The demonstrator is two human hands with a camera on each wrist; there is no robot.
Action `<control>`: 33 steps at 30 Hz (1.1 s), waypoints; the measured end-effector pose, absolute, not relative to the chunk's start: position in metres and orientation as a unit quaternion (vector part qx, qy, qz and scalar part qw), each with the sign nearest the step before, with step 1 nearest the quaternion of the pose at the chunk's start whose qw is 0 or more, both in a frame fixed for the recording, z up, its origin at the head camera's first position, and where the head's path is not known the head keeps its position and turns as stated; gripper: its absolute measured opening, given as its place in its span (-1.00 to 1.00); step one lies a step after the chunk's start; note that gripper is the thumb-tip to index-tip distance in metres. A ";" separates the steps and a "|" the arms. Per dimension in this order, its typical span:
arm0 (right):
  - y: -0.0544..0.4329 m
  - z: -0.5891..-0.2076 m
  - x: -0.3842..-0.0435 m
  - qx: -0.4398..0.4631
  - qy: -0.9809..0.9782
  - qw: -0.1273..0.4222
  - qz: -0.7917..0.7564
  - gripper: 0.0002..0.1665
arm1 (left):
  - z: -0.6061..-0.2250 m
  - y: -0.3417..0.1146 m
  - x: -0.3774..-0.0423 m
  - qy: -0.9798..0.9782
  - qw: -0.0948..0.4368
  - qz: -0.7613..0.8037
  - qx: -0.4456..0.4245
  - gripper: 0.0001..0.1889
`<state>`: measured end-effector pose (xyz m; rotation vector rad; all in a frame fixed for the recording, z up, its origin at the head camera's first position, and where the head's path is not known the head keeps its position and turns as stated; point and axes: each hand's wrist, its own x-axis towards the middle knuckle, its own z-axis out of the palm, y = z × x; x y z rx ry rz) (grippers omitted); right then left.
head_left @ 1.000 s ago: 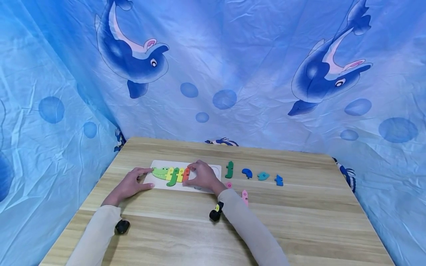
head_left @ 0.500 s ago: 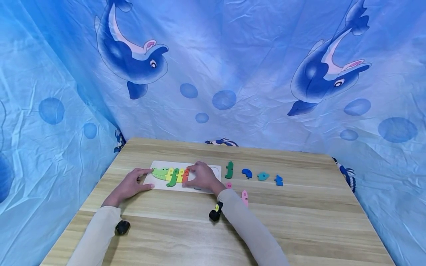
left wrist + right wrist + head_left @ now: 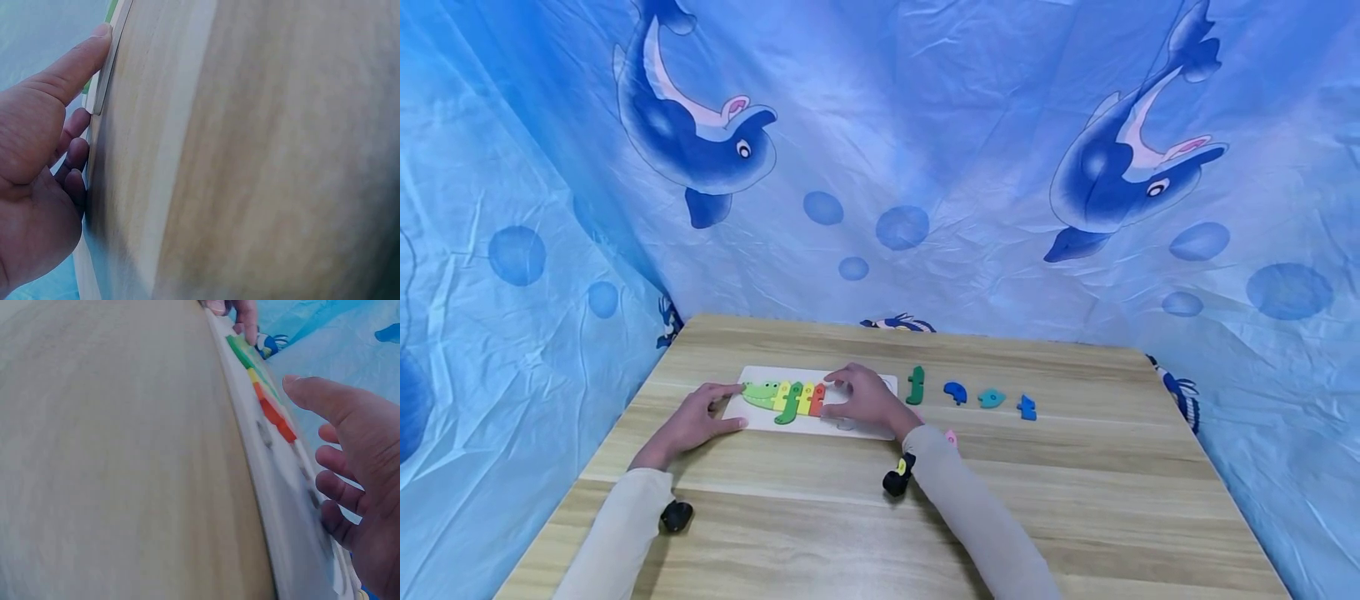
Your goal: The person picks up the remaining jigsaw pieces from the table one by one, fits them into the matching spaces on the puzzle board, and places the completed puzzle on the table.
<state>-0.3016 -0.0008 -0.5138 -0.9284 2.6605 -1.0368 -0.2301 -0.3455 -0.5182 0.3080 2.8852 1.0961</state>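
Observation:
My left hand holds the left end of a white puzzle board, thumb by its near edge and index finger by the crocodile head piece. The thumb lies along the board's side in the left wrist view. On the board, yellow pieces, a green leg piece and an orange-red piece line up behind the head. My right hand hovers over the board's right part beside the orange-red piece. Its fingers are apart and hold nothing, as the right wrist view shows; it hides part of the board.
To the right of the board lie a dark green leg piece, a blue curved piece, a teal piece and a blue piece. A pink piece shows partly behind the right sleeve.
My right hand has let go of the orange-red piece and shifted slightly right. The sleeve now covers more of the pink pieces. My left hand keeps its place on the board.

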 end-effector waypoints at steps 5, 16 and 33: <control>0.015 -0.511 -0.304 -0.330 0.872 0.064 -0.356 -0.31 | -0.520 -0.346 -0.230 0.931 0.016 0.351 0.101 -0.25; 0.052 -0.493 -0.298 -0.354 0.840 0.035 -0.409 -0.37 | -0.518 -0.345 -0.230 0.931 0.019 0.350 0.102 -0.25; 0.136 -0.477 -0.271 -0.328 0.842 -0.001 -0.429 -0.45 | -0.520 -0.347 -0.232 0.931 0.019 0.350 0.106 -0.25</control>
